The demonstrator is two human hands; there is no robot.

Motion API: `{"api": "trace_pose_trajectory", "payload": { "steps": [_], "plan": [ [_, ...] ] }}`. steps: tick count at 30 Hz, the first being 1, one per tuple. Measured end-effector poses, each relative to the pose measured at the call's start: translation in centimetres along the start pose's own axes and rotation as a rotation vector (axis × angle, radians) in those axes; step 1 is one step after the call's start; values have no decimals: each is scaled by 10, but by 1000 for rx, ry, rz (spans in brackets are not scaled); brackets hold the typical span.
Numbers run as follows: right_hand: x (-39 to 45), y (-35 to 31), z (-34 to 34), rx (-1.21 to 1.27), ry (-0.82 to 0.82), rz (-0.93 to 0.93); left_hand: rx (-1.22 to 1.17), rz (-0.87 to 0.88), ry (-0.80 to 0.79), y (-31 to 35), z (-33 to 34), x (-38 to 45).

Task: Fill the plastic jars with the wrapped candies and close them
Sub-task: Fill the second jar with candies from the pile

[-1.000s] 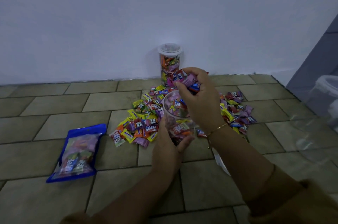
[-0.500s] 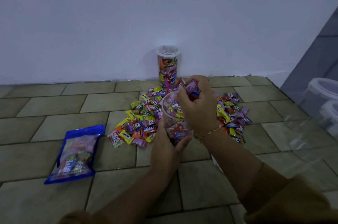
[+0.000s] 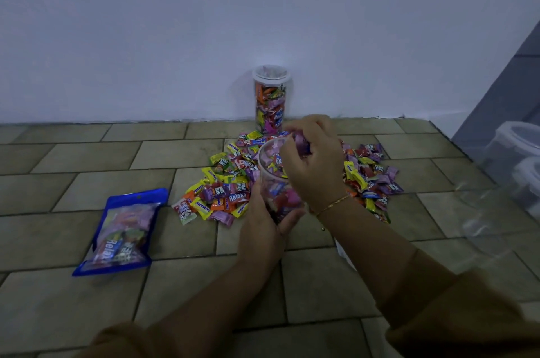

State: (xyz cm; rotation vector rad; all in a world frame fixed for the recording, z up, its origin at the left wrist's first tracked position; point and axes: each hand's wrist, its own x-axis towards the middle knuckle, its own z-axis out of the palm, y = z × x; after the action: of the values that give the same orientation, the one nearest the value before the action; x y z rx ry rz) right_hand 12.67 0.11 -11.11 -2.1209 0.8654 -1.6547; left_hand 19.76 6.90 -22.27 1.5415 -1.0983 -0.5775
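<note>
Clear open jar (image 3: 273,179), part-filled with candies, beside lidded full jar (image 3: 270,100).

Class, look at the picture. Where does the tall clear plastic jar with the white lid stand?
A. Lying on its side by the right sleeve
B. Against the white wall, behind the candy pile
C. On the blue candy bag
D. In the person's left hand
B: the tall clear plastic jar with the white lid stands upright on the tiled floor against the white wall, behind the pile of wrapped candies.
</note>
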Motion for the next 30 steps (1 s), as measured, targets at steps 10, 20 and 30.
{"api": "trace_pose_trajectory", "payload": {
  "steps": [10, 20, 30],
  "plan": [
    [-3, 0, -4, 99, -63, 43, 26, 15, 15, 4, -2, -2],
    [-26, 88, -76, -353, -260, 304, 20, 1, 13, 3, -3, -1],
    [-65, 118, -92, -524, -819, 617, -6, 36, -3, 4, -3, -3]
  ]
}}
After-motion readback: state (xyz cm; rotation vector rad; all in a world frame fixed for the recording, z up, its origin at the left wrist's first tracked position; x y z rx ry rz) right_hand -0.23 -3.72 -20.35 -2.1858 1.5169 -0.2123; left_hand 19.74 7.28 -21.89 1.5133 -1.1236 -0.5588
